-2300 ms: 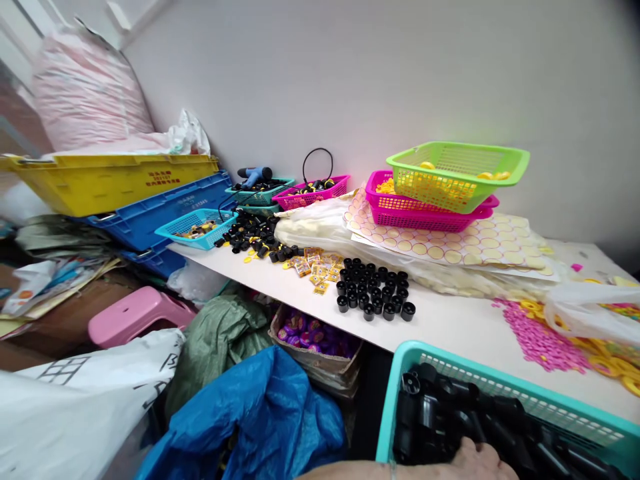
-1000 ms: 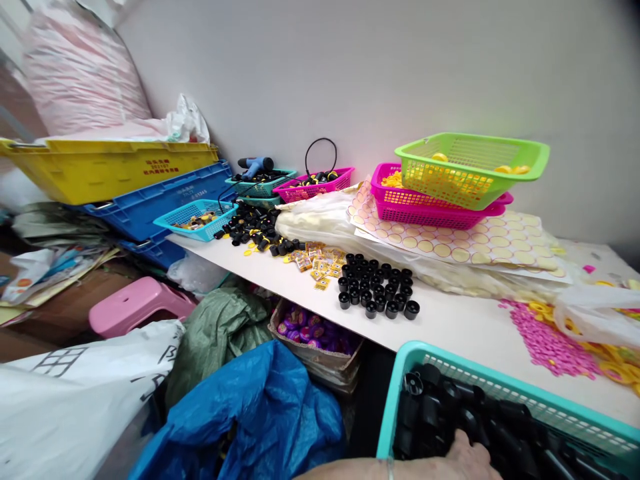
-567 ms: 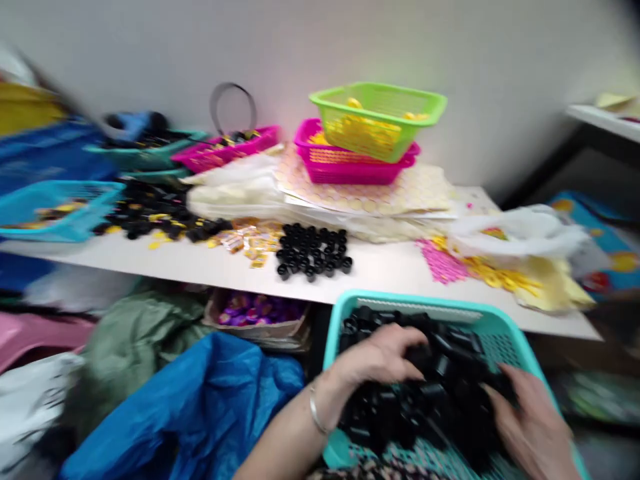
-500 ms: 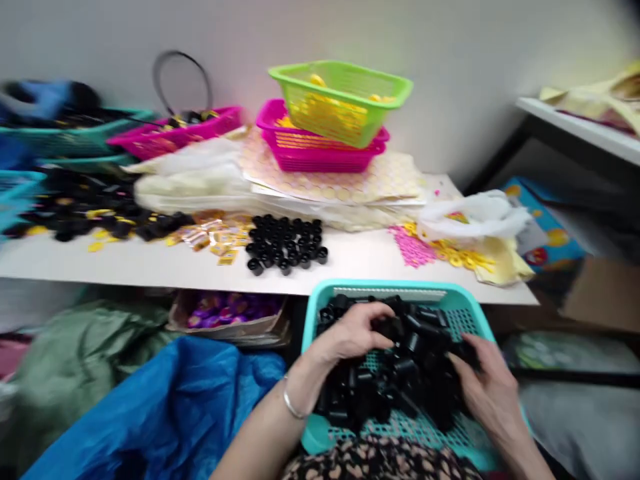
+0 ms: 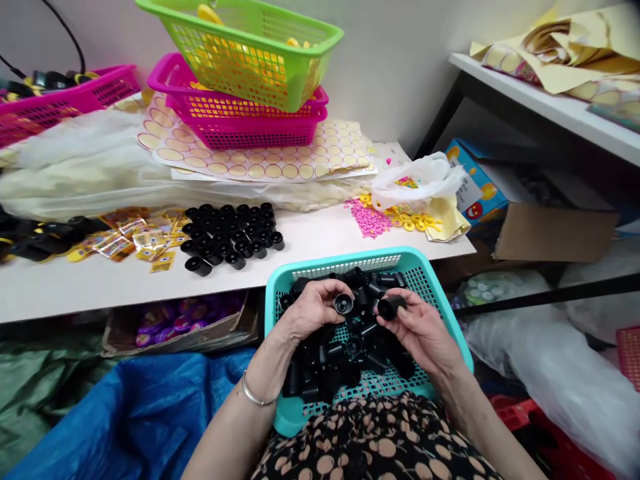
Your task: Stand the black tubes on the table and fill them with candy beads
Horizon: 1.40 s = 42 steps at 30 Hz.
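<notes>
A turquoise basket sits in front of me at the table's edge, heaped with black plastic cylinders. My left hand, a silver bangle on its wrist, is closed on a black cylinder whose hollow round end faces up toward me. Between the thumb and fingers of my right hand is another black cylinder, tilted on its side. Both hands are over the basket, with the two cylinders apart. Rows of similar black cylinders stand on the white table.
Pink and green baskets of yellow pieces are stacked behind. Shiny sachets lie left of the rows. Pink beads and yellow rings lie to the right. Below are a carton of purple items and blue sheeting.
Both hands were down among the cylinders and have come up, each now with a cylinder in its fingers. The view has shifted right and closer.
</notes>
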Each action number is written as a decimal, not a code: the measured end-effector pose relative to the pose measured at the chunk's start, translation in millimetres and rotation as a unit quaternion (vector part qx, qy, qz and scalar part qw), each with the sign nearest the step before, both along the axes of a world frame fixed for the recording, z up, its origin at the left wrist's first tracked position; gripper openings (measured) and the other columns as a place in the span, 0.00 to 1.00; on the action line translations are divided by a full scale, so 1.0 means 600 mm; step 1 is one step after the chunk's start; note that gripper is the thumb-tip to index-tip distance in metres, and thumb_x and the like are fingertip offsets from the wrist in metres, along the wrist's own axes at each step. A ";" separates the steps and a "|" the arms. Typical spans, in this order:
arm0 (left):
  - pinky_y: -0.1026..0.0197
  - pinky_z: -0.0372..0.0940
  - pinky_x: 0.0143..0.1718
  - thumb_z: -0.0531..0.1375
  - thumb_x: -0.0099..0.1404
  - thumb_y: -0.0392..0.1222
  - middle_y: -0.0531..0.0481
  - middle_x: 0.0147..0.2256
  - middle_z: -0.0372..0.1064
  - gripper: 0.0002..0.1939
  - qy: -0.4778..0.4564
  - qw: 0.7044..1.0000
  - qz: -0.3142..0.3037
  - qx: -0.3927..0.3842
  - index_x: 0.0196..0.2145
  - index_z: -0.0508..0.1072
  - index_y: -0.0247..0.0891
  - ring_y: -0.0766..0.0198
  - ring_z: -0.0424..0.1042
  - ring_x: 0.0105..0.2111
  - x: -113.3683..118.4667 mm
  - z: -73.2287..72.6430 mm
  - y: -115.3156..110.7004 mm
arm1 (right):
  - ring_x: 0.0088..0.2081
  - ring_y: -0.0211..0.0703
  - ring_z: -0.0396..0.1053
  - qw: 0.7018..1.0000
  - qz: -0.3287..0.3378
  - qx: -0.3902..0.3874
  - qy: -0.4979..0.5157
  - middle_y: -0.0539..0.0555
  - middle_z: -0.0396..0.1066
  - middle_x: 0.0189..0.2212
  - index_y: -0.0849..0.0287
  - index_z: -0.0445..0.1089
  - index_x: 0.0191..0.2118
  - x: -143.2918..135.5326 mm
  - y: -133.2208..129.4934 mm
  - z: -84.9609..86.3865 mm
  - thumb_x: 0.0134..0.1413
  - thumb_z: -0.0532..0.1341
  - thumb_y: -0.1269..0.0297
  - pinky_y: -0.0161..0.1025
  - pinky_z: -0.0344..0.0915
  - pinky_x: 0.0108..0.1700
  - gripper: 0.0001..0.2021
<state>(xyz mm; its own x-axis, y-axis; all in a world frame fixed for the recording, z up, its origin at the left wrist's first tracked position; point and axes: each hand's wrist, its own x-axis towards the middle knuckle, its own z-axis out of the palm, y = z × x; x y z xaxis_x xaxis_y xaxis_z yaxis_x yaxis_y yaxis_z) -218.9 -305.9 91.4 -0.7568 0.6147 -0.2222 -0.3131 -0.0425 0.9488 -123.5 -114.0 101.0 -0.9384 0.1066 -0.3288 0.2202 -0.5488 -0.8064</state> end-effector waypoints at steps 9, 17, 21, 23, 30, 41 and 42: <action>0.67 0.61 0.30 0.64 0.38 0.25 0.55 0.28 0.69 0.19 -0.038 0.999 0.000 -0.034 0.32 0.73 0.34 0.70 0.66 0.27 0.000 -0.009 0.007 | 0.34 0.37 0.71 0.994 0.026 -0.107 -0.025 0.50 0.71 0.32 0.59 0.70 0.41 -0.003 -0.002 -0.022 0.47 0.67 0.64 0.35 0.71 0.38 0.14; 0.67 0.60 0.32 0.64 0.37 0.26 0.54 0.29 0.70 0.20 -0.006 0.988 0.157 0.001 0.32 0.73 0.35 0.68 0.66 0.31 -0.021 -0.022 -0.016 | 0.32 0.36 0.67 0.977 -0.040 0.199 -0.058 0.48 0.70 0.30 0.59 0.69 0.37 0.014 0.014 -0.036 0.37 0.71 0.66 0.33 0.66 0.33 0.18; 0.67 0.59 0.31 0.62 0.38 0.26 0.54 0.29 0.69 0.18 0.021 0.991 0.132 -0.017 0.32 0.72 0.36 0.67 0.65 0.31 -0.024 -0.024 -0.025 | 0.32 0.37 0.66 0.952 -0.023 0.299 -0.063 0.48 0.70 0.28 0.59 0.67 0.38 0.026 0.041 -0.046 0.40 0.69 0.65 0.33 0.62 0.34 0.17; 0.66 0.60 0.33 0.61 0.40 0.27 0.54 0.31 0.68 0.17 0.059 0.992 0.104 -0.041 0.32 0.70 0.36 0.66 0.66 0.33 -0.022 -0.020 -0.025 | 0.30 0.36 0.66 0.952 -0.036 0.296 -0.064 0.47 0.70 0.27 0.59 0.65 0.37 0.030 0.056 -0.048 0.40 0.69 0.64 0.33 0.61 0.33 0.17; 0.52 0.58 0.49 0.56 0.49 0.30 0.48 0.43 0.66 0.19 0.400 0.868 -0.111 -0.272 0.41 0.70 0.39 0.56 0.61 0.46 -0.006 -0.005 0.013 | 0.29 0.36 0.66 0.964 -0.037 0.254 -0.067 0.46 0.69 0.26 0.59 0.65 0.38 0.029 0.069 -0.043 0.40 0.70 0.63 0.33 0.59 0.32 0.18; 0.49 0.59 0.43 0.57 0.49 0.28 0.43 0.35 0.67 0.10 0.472 0.765 -0.126 -0.419 0.32 0.69 0.34 0.51 0.63 0.42 0.006 -0.027 0.083 | 0.32 0.35 0.66 0.973 0.039 0.226 -0.013 0.48 0.70 0.30 0.59 0.66 0.37 0.026 0.035 -0.033 0.41 0.69 0.67 0.32 0.62 0.34 0.15; 0.51 0.60 0.41 0.58 0.48 0.28 0.45 0.33 0.67 0.10 0.408 0.824 -0.097 -0.380 0.31 0.68 0.34 0.53 0.64 0.40 0.003 -0.023 0.080 | 0.32 0.35 0.67 0.976 0.036 0.213 -0.001 0.48 0.70 0.31 0.58 0.66 0.38 0.025 0.032 -0.028 0.42 0.69 0.67 0.32 0.63 0.35 0.15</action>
<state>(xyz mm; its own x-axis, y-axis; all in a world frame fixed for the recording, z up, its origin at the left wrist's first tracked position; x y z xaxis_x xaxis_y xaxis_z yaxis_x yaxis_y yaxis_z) -216.8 -258.0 77.3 -0.7483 0.6601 -0.0654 0.5116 0.6371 0.5765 -108.7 -94.6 84.0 -0.9476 0.1682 -0.2715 0.2483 -0.1467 -0.9575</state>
